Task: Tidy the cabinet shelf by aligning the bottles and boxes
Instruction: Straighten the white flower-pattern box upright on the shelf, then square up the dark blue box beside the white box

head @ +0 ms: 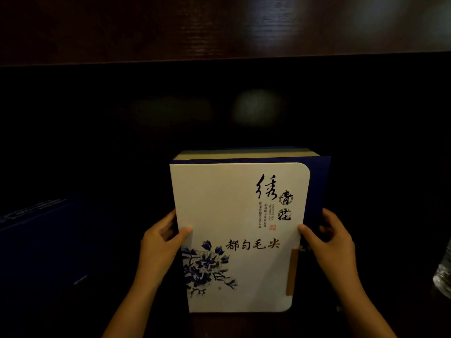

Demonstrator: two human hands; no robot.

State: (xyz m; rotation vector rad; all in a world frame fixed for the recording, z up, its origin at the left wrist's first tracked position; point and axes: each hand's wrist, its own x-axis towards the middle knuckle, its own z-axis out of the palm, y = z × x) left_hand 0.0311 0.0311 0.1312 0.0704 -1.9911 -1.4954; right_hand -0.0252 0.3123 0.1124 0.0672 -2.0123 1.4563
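Observation:
A white tea box (234, 215) with a blue spine, blue flower print and black calligraphy stands upright in the middle of the dark cabinet shelf. My left hand (161, 245) grips its left edge, thumb on the front face. My right hand (332, 245) grips its right edge by the blue side, thumb on the white flap. A clear plastic bottle (443, 279) shows partly at the far right edge.
A dark blue box (41, 240) lies at the left, dim in the shadow. A dark wooden board (219, 28) runs across above the shelf opening. The shelf's back wall (170, 111) behind the tea box is in darkness.

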